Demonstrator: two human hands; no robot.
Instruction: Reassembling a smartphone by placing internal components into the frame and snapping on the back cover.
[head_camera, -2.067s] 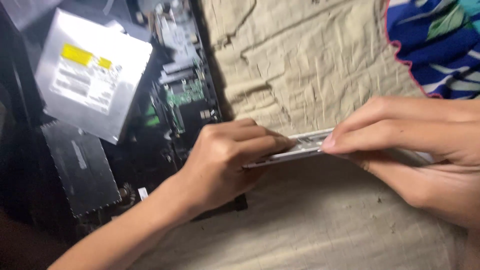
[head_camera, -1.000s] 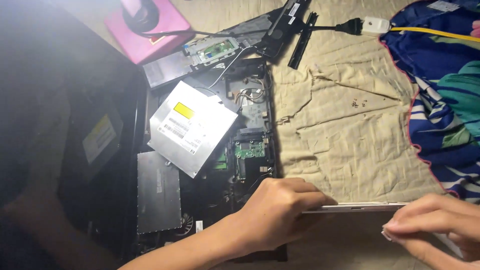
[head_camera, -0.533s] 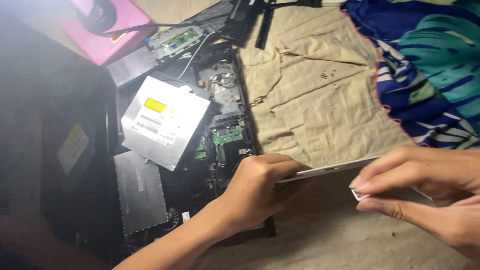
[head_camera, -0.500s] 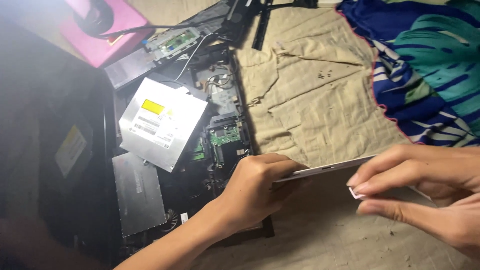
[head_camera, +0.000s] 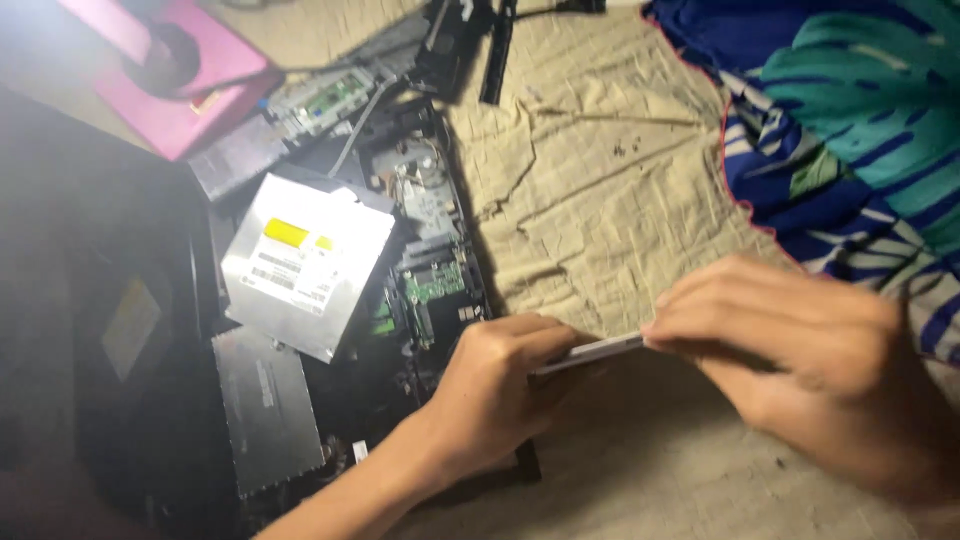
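Head view: the left hand (head_camera: 490, 400) and right hand (head_camera: 800, 370) both pinch a thin silver panel (head_camera: 590, 352) at opposite ends, its long axis running left-right between them, over the tan cloth (head_camera: 600, 200) beside the opened laptop (head_camera: 420, 260).

I read this as a home, not a workshop: a dismantled laptop chassis (head_camera: 420, 300) and loose optical drive (head_camera: 305, 262) lie on a creased beige cloth (head_camera: 600, 190), patterned blue bedding (head_camera: 850, 130) far right.
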